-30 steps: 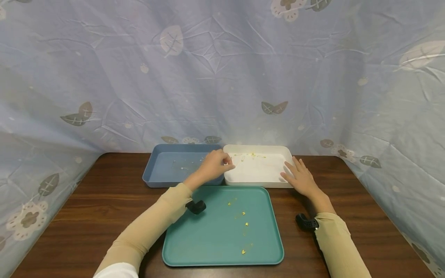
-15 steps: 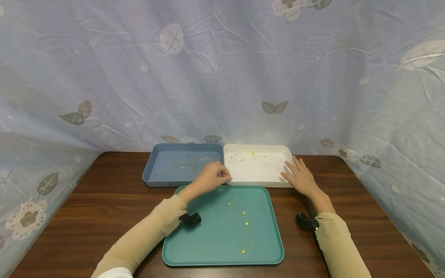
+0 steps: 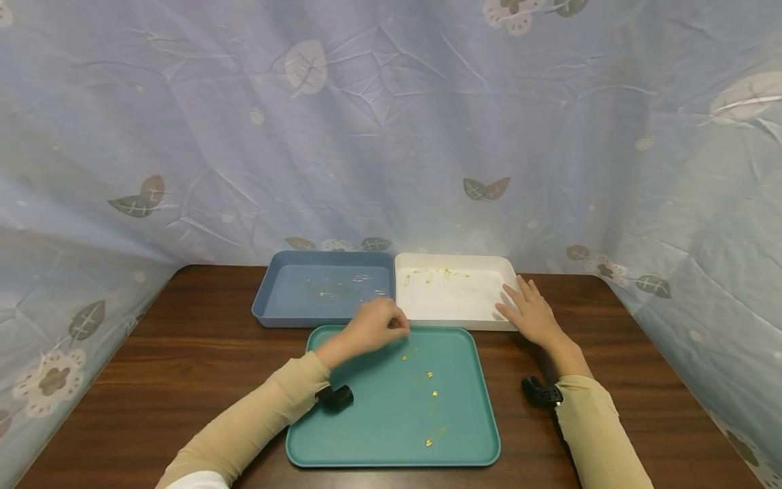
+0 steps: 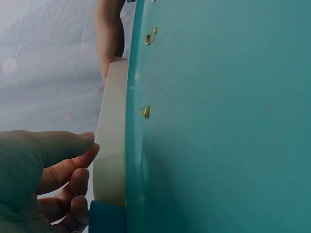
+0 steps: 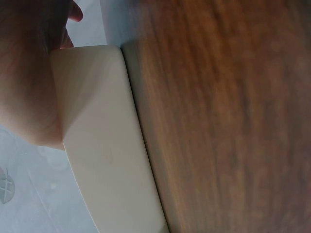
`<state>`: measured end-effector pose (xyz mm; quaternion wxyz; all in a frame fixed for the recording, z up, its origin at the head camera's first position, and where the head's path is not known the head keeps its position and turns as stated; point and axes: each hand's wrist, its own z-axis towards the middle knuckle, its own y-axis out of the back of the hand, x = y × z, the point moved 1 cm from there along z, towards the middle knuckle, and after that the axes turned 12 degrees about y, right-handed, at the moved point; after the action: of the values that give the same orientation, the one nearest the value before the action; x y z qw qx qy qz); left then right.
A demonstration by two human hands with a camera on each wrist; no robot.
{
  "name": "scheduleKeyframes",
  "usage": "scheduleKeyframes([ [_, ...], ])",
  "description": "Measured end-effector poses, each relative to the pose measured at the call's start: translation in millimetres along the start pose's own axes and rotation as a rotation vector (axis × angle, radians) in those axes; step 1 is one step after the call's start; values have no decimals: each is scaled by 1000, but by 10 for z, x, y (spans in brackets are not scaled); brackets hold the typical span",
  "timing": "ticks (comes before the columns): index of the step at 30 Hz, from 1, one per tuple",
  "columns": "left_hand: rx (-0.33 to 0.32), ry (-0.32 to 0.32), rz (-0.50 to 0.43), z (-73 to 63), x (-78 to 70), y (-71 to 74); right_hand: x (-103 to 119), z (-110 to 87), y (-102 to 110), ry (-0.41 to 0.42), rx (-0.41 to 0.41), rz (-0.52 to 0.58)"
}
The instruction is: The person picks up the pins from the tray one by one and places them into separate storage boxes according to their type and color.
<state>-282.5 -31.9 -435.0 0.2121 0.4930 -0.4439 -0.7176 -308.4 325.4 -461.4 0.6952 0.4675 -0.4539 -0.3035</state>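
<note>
My left hand (image 3: 375, 326) hovers over the back edge of a teal tray (image 3: 366, 428), fingers loosely curled. In the left wrist view its thumb and index fingertips (image 4: 87, 141) come close together with nothing between them. Several gold safety pins lie spread on the teal tray, the nearest one (image 3: 405, 357) just right of and below that hand. Further gold safety pins (image 3: 429, 277) sit toward the back of a white tray (image 3: 464, 302). My right hand (image 3: 530, 314) rests with spread fingers on the white tray's right rim; its fingertips are mostly hidden in the right wrist view.
Left of the white tray stands a blue tray (image 3: 287, 299) with several silver safety pins (image 3: 327, 294); the two trays touch side by side. All stand on a dark wooden table (image 3: 171, 346). A patterned curtain (image 3: 379, 136) hangs behind and at the sides.
My left hand has come back from the white tray's left side to the teal tray's back edge. A gold safety pin now shows where its fingertips were. My right hand has stayed put.
</note>
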Motion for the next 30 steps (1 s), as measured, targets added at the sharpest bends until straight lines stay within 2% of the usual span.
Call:
scheduleKeyframes([
  [6, 39, 3, 77, -52, -54, -2, -15, 4, -3, 4, 3, -4],
  [10, 71, -28, 80, -102, -90, 0, -22, 9, -4, 6, 1, -4],
  [14, 129, -50, 78, -141, -115, -12, -24, 17, -6, 7, -1, -7],
  [21, 202, 0, 68, -158, -121, -37, -22, 18, -3, 5, 2, 3],
  [30, 231, 21, 82, -166, -145, -38, -15, 12, -1, 3, 0, 5],
])
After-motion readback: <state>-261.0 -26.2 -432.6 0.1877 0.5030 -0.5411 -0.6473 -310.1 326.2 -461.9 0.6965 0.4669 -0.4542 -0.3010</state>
